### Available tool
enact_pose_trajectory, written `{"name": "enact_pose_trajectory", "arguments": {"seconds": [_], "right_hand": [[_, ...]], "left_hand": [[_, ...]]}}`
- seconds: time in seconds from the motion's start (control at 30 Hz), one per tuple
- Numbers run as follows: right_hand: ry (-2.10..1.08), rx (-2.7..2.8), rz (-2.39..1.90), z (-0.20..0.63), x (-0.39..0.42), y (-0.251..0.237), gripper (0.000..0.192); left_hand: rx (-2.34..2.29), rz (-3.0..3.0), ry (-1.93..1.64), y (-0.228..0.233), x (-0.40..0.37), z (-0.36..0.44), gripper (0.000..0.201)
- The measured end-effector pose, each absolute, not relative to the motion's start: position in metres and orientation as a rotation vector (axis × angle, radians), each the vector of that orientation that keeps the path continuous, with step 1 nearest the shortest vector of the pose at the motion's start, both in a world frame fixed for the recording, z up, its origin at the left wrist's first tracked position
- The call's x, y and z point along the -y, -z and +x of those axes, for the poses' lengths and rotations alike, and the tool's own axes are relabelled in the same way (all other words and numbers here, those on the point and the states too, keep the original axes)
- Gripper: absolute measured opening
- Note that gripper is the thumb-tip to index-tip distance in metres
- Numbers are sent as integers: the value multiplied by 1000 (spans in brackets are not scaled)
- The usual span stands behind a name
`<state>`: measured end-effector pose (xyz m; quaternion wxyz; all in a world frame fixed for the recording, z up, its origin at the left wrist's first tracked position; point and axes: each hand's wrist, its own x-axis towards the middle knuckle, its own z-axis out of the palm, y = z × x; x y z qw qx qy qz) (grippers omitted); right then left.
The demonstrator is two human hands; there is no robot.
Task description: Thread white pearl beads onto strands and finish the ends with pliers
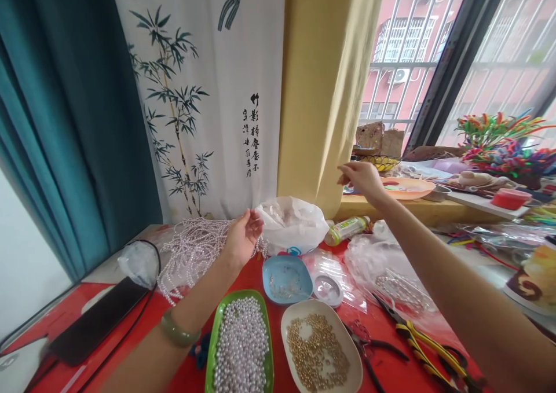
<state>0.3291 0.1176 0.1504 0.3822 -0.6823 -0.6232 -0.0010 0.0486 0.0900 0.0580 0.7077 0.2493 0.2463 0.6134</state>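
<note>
My left hand (244, 235), a green bangle (179, 330) on its wrist, is raised with the fingers curled together by the white plastic bag (292, 224). Behind it lies a heap of pearly bead strands (193, 245). Up to the right, in front of the yellow curtain, my right hand (361, 179) is pinched closed. Whatever either hand grips is too fine to see. Below them are a green tray of pearly beads (241, 346), a cream tray of gold beads (320, 346) and a blue dish (286, 278) with small clear bits.
Pliers with yellow-black handles (423, 346) and black-handled pliers (369, 349) lie on the red table at right. A black phone (99, 320) with a cable is at left. A green-labelled bottle (346, 231) lies near the sill, which holds an orange plate (410, 189).
</note>
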Motion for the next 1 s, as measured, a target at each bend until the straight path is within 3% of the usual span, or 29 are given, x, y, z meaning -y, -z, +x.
{"name": "enact_pose_trajectory", "arguments": {"seconds": [0.13,0.23,0.33,0.47,0.63,0.7,0.83,1.0], "right_hand": [[-532,1493,-1394,278,-91,-163,25],[-603,1567,-1320,243,-78,-142,26],[-593,1648,-1271,231,-77,-124,27],[-529,1728,-1366,242,-75,-126,30],[284,1614,-1250,240,-43,-136,27],[426,1865,-1062,232,-30,-133,27],[282,2322,-1080,224,-27,-124,22],[13,1907,-1207,236,-39,-125,23]], "left_hand": [[-484,749,-1327,-78,-92,81,18],[-464,957,-1171,-88,-87,101,25],[-414,1122,-995,-89,-81,105,34],[-520,1353,-850,-83,-80,89,30],[-599,1530,-777,-83,-83,69,29],[-586,1579,-748,-87,-79,64,28],[-546,1592,-787,-98,-69,52,28],[-568,1529,-877,-104,-67,35,28]]}}
